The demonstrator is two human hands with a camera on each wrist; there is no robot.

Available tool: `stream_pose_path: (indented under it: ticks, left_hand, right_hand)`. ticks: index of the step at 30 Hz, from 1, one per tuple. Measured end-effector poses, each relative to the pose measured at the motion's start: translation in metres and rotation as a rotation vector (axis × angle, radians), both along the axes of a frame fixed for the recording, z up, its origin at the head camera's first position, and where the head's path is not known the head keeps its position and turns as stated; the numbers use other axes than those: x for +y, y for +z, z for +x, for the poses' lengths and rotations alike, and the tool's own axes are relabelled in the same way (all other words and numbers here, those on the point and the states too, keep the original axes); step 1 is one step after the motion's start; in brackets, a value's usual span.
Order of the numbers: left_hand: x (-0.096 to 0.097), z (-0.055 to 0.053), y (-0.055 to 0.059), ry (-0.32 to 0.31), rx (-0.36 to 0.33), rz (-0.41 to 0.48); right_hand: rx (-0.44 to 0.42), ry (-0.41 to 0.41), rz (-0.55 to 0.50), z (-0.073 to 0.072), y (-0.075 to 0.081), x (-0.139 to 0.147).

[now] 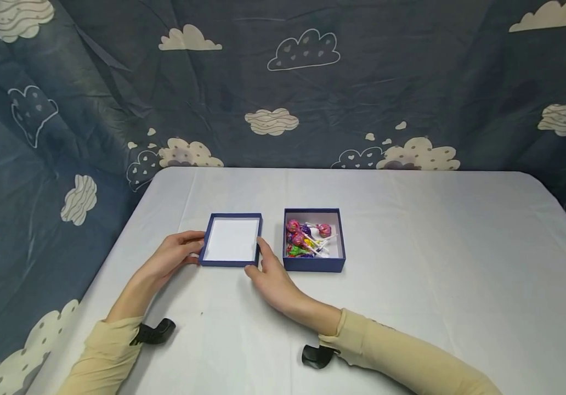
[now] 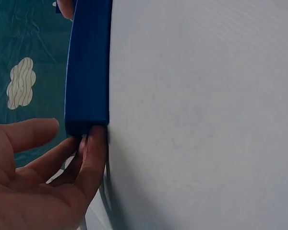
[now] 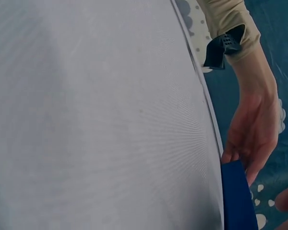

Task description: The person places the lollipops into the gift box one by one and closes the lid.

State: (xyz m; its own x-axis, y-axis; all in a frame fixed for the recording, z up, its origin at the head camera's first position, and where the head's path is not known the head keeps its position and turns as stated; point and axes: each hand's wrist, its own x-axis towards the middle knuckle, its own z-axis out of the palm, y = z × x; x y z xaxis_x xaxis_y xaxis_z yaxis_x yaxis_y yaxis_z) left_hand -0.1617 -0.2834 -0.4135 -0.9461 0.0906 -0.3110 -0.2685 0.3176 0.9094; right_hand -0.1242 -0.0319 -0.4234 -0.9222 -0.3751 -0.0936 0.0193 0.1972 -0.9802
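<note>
A square blue box lid (image 1: 230, 239) lies with its white inside facing up, left of the middle of the table. My left hand (image 1: 176, 253) is at its left side; in the left wrist view the fingertips touch the end of the lid's blue wall (image 2: 89, 72) while the thumb stands apart. On the other side, my right hand (image 1: 275, 282) has a finger along the lid's right edge and the thumb by the near right corner. Just right of the lid stands a matching open blue box (image 1: 314, 265) holding several wrapped lollipops (image 1: 298, 238) with white sticks.
A white cloth covers the table (image 1: 436, 263). Behind it and along the left hangs a dark blue curtain (image 1: 386, 88) with cloud prints. Black wrist mounts (image 1: 157, 332) sit at both beige sleeves (image 1: 391, 351).
</note>
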Motion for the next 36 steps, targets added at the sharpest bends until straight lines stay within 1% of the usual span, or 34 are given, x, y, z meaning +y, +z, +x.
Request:
stream_pose_path:
  ticks: [4, 9, 15, 21, 25, 28, 32, 36]
  left_hand:
    - [-0.001, 0.001, -0.002, 0.016, 0.012, -0.002]
    - [-0.003, 0.005, -0.003, 0.029, 0.017, 0.037]
    - [-0.006, 0.009, -0.001, 0.046, 0.014, 0.095]
    - [-0.011, 0.013, -0.002, 0.036, -0.004, 0.150]
    - [-0.014, 0.016, -0.003, 0.024, -0.010, 0.182]
    - [-0.015, 0.019, -0.003, 0.028, -0.008, 0.203]
    - [-0.017, 0.024, 0.000, 0.045, 0.008, 0.238]
    - [-0.017, 0.027, 0.005, 0.059, 0.044, 0.267]
  right_hand:
    - [0.035, -0.007, -0.017, 0.001, 0.001, -0.002]
    - [0.048, -0.014, -0.041, 0.000, 0.001, -0.003]
    - [0.068, -0.033, 0.003, -0.002, -0.001, -0.003]
    - [0.045, -0.054, 0.029, -0.003, -0.004, -0.003]
    - [0.023, -0.059, 0.027, -0.003, -0.004, -0.004]
    - [0.014, -0.050, 0.006, -0.002, -0.002, -0.005]
    - [0.010, -0.039, -0.033, 0.000, 0.001, -0.005]
    - [0.009, -0.028, -0.067, 0.001, 0.008, -0.005]
